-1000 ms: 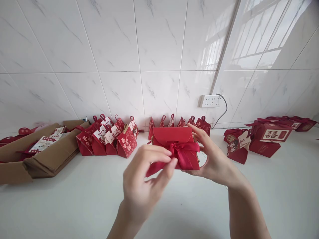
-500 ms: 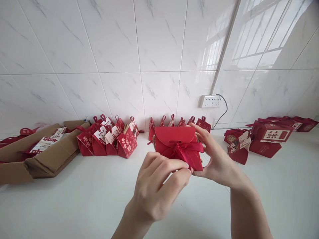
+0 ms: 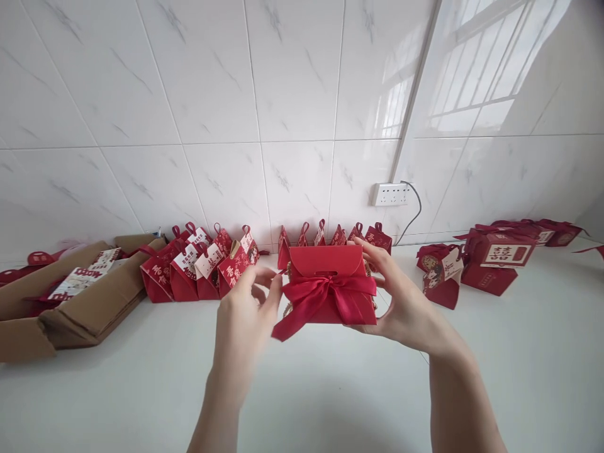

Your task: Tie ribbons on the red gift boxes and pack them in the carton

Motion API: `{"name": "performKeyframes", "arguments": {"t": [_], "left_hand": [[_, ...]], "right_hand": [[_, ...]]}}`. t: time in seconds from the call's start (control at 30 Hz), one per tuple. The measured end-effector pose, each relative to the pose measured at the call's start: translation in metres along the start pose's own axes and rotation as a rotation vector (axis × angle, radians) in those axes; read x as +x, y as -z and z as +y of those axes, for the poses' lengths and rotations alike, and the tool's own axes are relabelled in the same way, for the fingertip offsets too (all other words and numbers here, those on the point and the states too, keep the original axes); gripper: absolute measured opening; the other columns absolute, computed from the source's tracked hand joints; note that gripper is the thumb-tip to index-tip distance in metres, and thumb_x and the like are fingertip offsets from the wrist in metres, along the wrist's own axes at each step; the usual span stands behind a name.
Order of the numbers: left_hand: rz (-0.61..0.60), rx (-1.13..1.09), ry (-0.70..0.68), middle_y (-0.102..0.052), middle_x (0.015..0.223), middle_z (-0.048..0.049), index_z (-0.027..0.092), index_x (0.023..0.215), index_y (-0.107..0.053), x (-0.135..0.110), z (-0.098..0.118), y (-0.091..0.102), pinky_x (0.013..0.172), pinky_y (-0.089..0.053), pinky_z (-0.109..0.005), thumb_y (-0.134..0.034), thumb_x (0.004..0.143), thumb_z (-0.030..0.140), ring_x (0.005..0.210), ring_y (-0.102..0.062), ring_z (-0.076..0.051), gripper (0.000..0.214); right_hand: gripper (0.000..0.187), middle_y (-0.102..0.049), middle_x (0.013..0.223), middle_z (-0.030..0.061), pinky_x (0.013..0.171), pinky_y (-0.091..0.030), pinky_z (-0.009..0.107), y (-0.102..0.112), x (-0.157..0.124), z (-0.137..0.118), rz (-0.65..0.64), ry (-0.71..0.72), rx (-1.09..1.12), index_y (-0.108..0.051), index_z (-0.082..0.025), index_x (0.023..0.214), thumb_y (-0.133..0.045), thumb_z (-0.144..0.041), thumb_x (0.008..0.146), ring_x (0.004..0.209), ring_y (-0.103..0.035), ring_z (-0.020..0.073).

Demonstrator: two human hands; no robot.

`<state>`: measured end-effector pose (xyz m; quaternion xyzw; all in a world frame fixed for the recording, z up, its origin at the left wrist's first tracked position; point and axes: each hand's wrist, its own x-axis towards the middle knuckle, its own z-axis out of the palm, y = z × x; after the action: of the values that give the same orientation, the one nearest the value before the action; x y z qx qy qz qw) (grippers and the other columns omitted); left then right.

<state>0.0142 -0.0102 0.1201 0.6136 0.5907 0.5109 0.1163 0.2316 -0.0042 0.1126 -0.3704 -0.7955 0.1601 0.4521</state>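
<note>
A small red gift box (image 3: 311,255) with a slotted flap is held up above the counter at centre. A shiny red ribbon bow (image 3: 325,289) is tied across its front, one tail hanging at lower left. Gold beaded chain (image 3: 287,308) shows at the box's sides. My right hand (image 3: 401,302) grips the box from its right, fingers behind the top edge and thumb beneath. At the left side, my left hand (image 3: 250,308) is curled, its thumb and finger pinched at the end of the bow's left loop; the exact contact is slightly blurred.
Red gift boxes (image 3: 184,270) with tags stand at left, beside an open cardboard box (image 3: 99,308). Several more boxes (image 3: 379,238) line the tiled wall behind. Larger red boxes (image 3: 500,251) are stacked at right. A power strip (image 3: 389,194) with a cable is on the wall.
My left hand has moved from the bow's lower front to the left side of the box. The bow now lies spread wider, with its tail at lower left. My right hand keeps its hold.
</note>
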Motion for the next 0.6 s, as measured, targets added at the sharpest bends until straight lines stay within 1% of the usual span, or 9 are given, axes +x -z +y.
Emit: {"name": "performKeyframes", "arguments": {"t": [0.03,0.1,0.17,0.23,0.3,0.37,0.47,0.53,0.6], "left_hand": [[-0.070,0.079,0.038,-0.065,0.067,0.0010,0.023,0.078,-0.060,0.004,-0.004,0.003,0.048,-0.040,-0.026,-0.055,0.080,0.039,0.052,-0.057,-0.016,0.017],[-0.154,0.186,0.093,-0.067,0.071,0.0005,0.023,0.080,-0.060,0.009,-0.009,0.008,0.051,-0.040,-0.026,-0.051,0.081,0.042,0.057,-0.060,-0.018,0.022],[-0.214,0.205,0.120,-0.069,0.076,0.0002,0.023,0.081,-0.060,0.006,-0.013,0.009,0.055,-0.042,-0.026,-0.047,0.083,0.045,0.063,-0.062,-0.018,0.025],[-0.327,0.203,0.133,-0.068,0.078,0.0002,0.023,0.081,-0.059,-0.004,-0.015,0.003,0.058,-0.043,-0.026,-0.045,0.082,0.046,0.068,-0.063,-0.019,0.027],[-0.496,0.215,0.129,-0.068,0.082,0.0008,0.024,0.081,-0.058,-0.018,-0.017,-0.008,0.062,-0.044,-0.026,-0.044,0.082,0.046,0.071,-0.063,-0.018,0.026],[-0.675,0.241,0.106,-0.068,0.084,0.0014,0.025,0.082,-0.057,-0.034,-0.017,-0.023,0.065,-0.044,-0.026,-0.041,0.083,0.046,0.072,-0.062,-0.017,0.026],[-0.922,0.250,0.056,-0.067,0.085,0.0003,0.025,0.085,-0.056,-0.058,-0.008,-0.049,0.066,-0.044,-0.027,-0.037,0.085,0.049,0.072,-0.063,-0.017,0.031],[-1.060,0.239,-0.001,-0.067,0.088,-0.0014,0.024,0.089,-0.056,-0.073,0.005,-0.068,0.067,-0.045,-0.028,-0.036,0.086,0.049,0.074,-0.063,-0.018,0.032],[-1.159,0.237,-0.077,-0.067,0.092,-0.0029,0.023,0.091,-0.057,-0.087,0.022,-0.086,0.069,-0.045,-0.030,-0.038,0.086,0.047,0.076,-0.064,-0.018,0.031]], "right_hand": [[0.090,-0.034,0.143,0.0086,0.095,-0.051,0.043,0.000,0.000,-0.001,0.003,0.001,0.009,-0.022,-0.035,0.144,-0.074,-0.030,0.071,0.127,-0.044,0.0289],[0.091,-0.033,0.144,0.0087,0.094,-0.051,0.043,0.002,-0.004,-0.001,0.015,0.001,0.027,-0.021,-0.036,0.144,-0.075,-0.030,0.070,0.128,-0.043,0.0297],[0.092,-0.033,0.144,0.0081,0.094,-0.051,0.044,0.006,-0.013,0.000,0.038,-0.020,0.048,-0.022,-0.037,0.143,-0.076,-0.030,0.069,0.130,-0.040,0.0305],[0.094,-0.034,0.144,0.0081,0.094,-0.051,0.046,0.010,-0.029,0.004,0.085,-0.096,0.117,-0.023,-0.037,0.143,-0.077,-0.031,0.067,0.131,-0.039,0.0314],[0.095,-0.039,0.142,0.0098,0.091,-0.052,0.047,0.015,-0.053,0.012,0.174,-0.206,0.283,-0.026,-0.034,0.142,-0.079,-0.037,0.063,0.127,-0.044,0.0326],[0.093,-0.047,0.136,0.0117,0.090,-0.052,0.048,0.019,-0.082,0.021,0.286,-0.302,0.539,-0.035,-0.030,0.138,-0.079,-0.052,0.059,0.121,-0.050,0.0340],[0.083,-0.060,0.124,0.0111,0.092,-0.050,0.050,0.026,-0.126,0.030,0.439,-0.444,0.873,-0.052,-0.028,0.119,-0.065,-0.077,0.053,0.115,-0.055,0.0350],[0.079,-0.063,0.118,0.0093,0.092,-0.049,0.051,0.034,-0.153,0.029,0.531,-0.534,0.953,-0.057,-0.030,0.109,-0.054,-0.086,0.053,0.116,-0.055,0.0341],[0.076,-0.064,0.117,0.0078,0.093,-0.047,0.054,0.045,-0.175,0.023,0.600,-0.578,0.973,-0.057,-0.031,0.106,-0.049,-0.088,0.055,0.120,-0.052,0.0329]]}}
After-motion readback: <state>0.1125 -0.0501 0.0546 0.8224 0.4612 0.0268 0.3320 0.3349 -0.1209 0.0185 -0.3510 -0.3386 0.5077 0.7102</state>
